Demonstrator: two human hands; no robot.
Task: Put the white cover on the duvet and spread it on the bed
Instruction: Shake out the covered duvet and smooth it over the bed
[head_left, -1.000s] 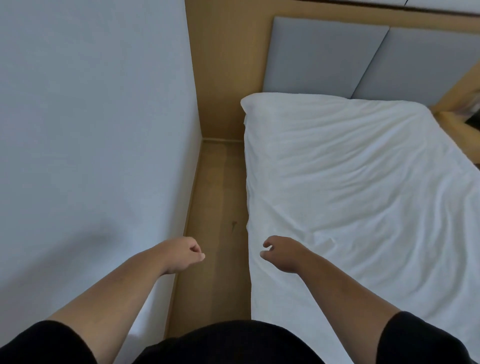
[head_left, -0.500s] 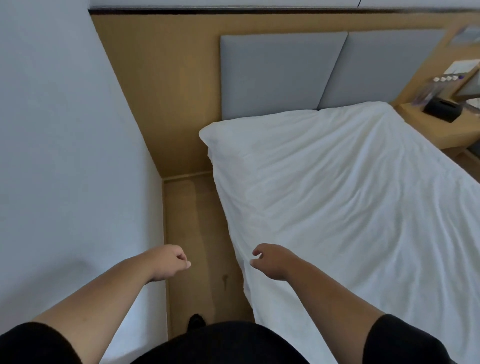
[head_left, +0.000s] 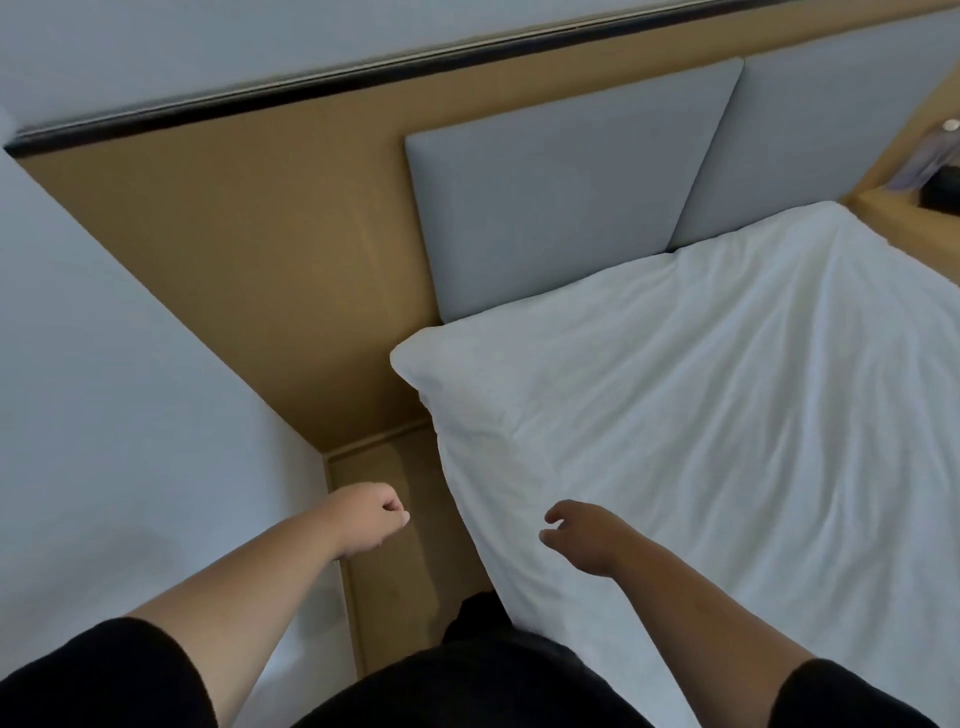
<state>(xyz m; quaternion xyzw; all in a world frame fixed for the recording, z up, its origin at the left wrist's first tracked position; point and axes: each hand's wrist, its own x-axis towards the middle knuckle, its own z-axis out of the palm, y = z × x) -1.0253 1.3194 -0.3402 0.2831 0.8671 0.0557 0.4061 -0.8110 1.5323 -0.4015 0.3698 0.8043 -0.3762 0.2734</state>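
Observation:
The white covered duvet (head_left: 701, 405) lies spread across the bed, wrinkled, reaching the grey headboard (head_left: 561, 187) and hanging over the bed's left side. My right hand (head_left: 582, 535) hovers over the duvet's left edge with fingers loosely apart, holding nothing. My left hand (head_left: 369, 517) is curled into a fist over the narrow floor strip beside the bed, empty as far as I can see.
A white wall (head_left: 119, 415) stands close on the left, leaving a narrow wooden floor strip (head_left: 395, 566) between it and the bed. A wooden panel (head_left: 260, 249) backs the headboard. A bedside shelf (head_left: 914, 213) with a dark object sits at the far right.
The view has tilted up and turned left, showing more wall and headboard. My right hand has loosened from a fist, its fingers now apart. My left hand stays curled.

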